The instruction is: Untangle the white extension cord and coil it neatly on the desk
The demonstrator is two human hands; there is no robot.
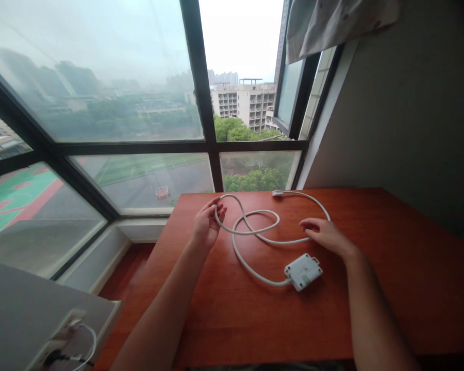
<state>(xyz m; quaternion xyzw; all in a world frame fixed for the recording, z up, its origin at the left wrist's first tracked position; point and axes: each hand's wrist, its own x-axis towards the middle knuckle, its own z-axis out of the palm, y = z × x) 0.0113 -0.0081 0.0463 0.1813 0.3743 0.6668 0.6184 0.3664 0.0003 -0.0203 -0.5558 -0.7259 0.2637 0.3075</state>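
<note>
A looped white cable (282, 242) runs between the bare left hand (208, 222) and the bare right hand (325, 235) over a reddish-brown wooden table (232, 324), with a dark-framed glass window (211, 147) behind. A white rectangular box (303, 271) sits before the loops; a small white connector (277, 193) lies near the table's far edge.

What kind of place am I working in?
Probably an upper-floor room, perhaps a home or dormitory: a reddish-brown table stands beside large windows that look down on treetops and a sports court.
</note>
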